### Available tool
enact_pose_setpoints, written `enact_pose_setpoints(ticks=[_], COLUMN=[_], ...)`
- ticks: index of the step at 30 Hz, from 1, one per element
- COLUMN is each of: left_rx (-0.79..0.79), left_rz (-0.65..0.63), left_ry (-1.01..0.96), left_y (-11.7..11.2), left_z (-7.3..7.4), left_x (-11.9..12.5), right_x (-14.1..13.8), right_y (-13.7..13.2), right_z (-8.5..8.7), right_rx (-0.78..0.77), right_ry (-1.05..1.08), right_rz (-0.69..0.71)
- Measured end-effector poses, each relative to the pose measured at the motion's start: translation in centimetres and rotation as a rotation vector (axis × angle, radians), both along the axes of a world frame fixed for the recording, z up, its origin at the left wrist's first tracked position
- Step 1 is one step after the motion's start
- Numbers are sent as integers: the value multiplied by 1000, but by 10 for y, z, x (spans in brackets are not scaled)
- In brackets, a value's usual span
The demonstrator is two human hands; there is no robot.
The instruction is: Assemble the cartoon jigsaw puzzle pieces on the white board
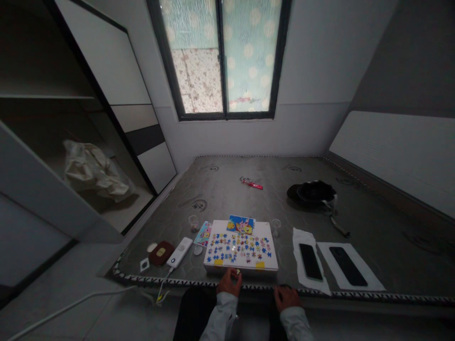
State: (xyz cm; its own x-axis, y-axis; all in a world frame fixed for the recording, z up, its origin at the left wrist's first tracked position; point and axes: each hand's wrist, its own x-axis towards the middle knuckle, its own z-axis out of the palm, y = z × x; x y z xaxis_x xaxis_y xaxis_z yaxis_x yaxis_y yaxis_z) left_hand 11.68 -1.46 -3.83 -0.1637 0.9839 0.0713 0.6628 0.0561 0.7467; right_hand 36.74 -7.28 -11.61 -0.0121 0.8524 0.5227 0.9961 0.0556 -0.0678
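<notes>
A white board (266,232) lies near the front edge of a grey mattress (270,189), covered with several loose blue, yellow and pink puzzle pieces (238,246). A colourful cartoon picture (241,224) rests at the board's far edge. My left hand (229,282) sits at the board's near edge with its fingers pinched on a small puzzle piece (238,272). My right hand (286,297) rests curled on the mattress edge, just right of the board; nothing shows in it.
Two dark phones (310,261) (347,265) lie on white sheets to the right. A white power bank (179,252), a dark red case (161,253) and a small card (203,233) lie left of the board. A black cap (313,192) and a red item (252,184) sit farther back.
</notes>
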Motion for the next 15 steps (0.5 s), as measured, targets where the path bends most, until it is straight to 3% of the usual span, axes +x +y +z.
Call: enact_pose_setpoints(ticks=[7,15], left_rx=[-23,13], left_rz=[-13,-8], left_ry=[-1,-9], left_y=[0,1], left_z=[3,1], left_x=[0,0], right_x=[-4,0], right_y=[-2,-2], right_z=[8,-6], right_rx=[-25,-19], right_ry=[-18,-4], right_rz=[-44,-28])
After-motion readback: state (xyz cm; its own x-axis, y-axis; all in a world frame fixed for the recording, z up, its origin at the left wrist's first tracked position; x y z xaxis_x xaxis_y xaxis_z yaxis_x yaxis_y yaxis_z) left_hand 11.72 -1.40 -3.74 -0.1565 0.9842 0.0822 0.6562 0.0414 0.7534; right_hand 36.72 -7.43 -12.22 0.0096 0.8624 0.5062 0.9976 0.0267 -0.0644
